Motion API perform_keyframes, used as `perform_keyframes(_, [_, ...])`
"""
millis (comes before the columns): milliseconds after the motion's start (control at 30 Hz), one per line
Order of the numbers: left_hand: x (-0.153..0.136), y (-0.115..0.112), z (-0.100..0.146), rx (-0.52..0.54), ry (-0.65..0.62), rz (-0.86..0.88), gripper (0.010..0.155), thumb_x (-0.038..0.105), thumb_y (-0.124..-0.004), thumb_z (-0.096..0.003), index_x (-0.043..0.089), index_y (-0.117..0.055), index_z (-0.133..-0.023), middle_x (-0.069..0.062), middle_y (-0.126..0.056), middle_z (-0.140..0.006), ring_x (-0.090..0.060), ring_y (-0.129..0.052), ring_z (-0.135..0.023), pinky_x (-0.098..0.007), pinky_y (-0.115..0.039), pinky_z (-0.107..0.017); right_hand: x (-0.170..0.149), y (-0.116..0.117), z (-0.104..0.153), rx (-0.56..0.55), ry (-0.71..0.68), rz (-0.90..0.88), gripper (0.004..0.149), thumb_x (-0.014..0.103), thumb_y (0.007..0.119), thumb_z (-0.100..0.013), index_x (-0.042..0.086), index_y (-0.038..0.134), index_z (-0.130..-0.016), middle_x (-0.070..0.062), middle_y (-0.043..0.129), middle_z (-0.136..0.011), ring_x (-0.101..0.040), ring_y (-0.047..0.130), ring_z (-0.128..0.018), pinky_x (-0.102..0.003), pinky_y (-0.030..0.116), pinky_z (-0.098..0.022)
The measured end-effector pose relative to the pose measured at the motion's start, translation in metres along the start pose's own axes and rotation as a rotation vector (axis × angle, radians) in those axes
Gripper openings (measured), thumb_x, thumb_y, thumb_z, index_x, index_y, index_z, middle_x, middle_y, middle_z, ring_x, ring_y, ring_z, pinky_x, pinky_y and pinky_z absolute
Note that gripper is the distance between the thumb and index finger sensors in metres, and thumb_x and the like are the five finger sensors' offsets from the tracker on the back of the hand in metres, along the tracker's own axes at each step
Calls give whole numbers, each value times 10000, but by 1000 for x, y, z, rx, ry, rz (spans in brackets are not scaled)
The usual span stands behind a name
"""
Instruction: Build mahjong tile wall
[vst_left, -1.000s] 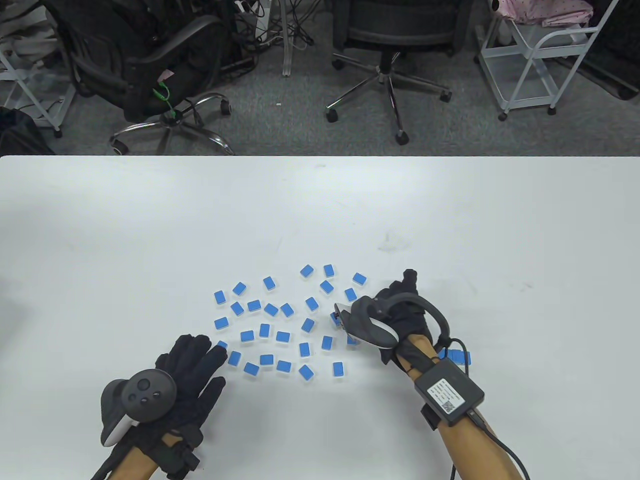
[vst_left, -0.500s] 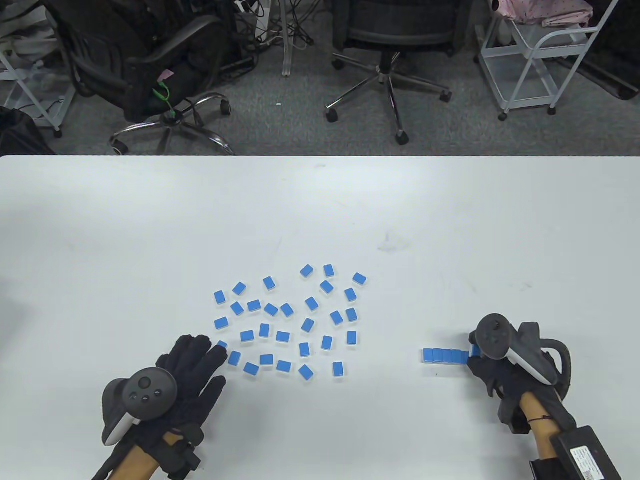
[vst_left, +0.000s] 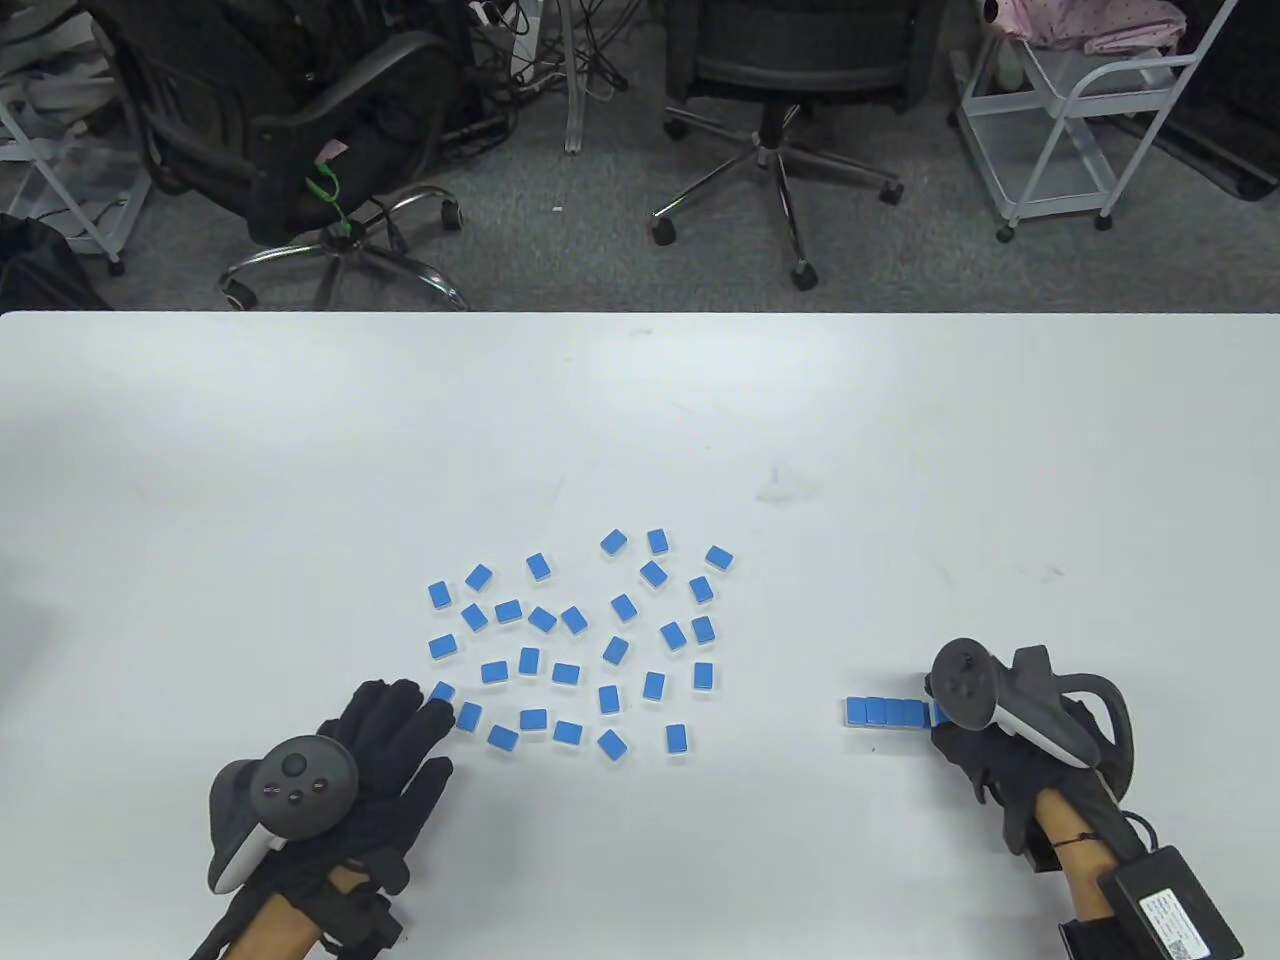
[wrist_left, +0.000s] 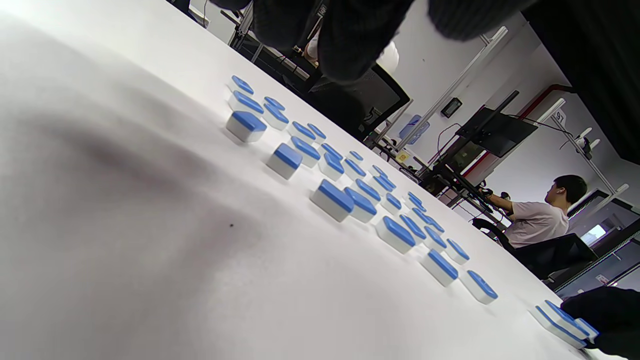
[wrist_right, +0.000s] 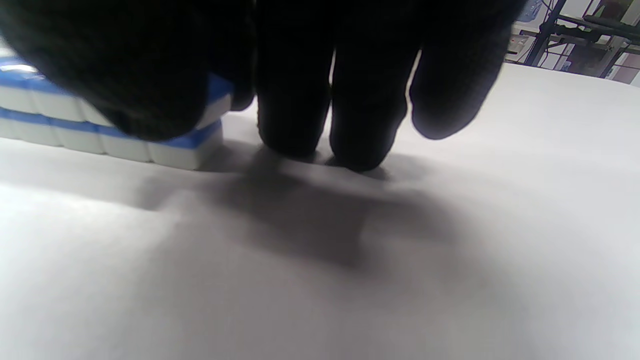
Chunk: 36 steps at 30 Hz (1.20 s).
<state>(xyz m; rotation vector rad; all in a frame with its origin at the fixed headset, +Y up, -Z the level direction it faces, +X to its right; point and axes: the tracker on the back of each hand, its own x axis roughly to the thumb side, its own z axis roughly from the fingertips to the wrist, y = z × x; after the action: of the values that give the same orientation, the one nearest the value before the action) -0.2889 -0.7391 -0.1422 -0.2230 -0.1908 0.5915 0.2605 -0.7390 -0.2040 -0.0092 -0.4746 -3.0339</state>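
Since the half-second-earlier frame the right hand had slid slightly left, closing up the tile row; the left hand barely moved. Table view: that short wall sat near-right, the loose tiles scattered mid-table, left fingers flat, touching one. Left wrist view: blue-backed, white-bodied tiles lying face-down. Right wrist view: the row was two layers high, thumb and fingers pinching its end tile, probably squaring it.
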Motion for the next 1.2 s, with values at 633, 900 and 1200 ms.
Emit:
perform_keyframes(633, [0, 0, 1, -6, 1, 3, 667, 592, -556, -512, 309, -548, -1116, -29, -355, -1225, -330, -217, -1139, -649, -218, -772, 5, 3, 0, -11, -13, 21, 567, 465, 861, -335, 364, 691, -867, -15, 866, -901, -353, 919, -801, -592, 738, -647])
perform_keyframes(900, [-1, 1, 2, -3, 4, 5, 666, 592, -556, -511, 311, -547, -1115, -29, -356, -1225, -329, -217, -1139, -649, -217, -773, 2, 1, 2, 13, -1, -14, 641, 495, 851, -326, 364, 632, -914, -19, 837, -934, -361, 910, -815, -599, 725, -650])
perform_keyframes(1200, [0, 1, 3, 5, -1, 2, 668, 591, -557, -511, 308, -549, -1115, -29, -356, -1225, -331, -217, -1139, -649, -218, -772, 7, -16, 18, -226, 15, -34, 630, 512, 831, -321, 334, 670, -904, -18, 850, -915, -329, 881, -838, -625, 674, -671])
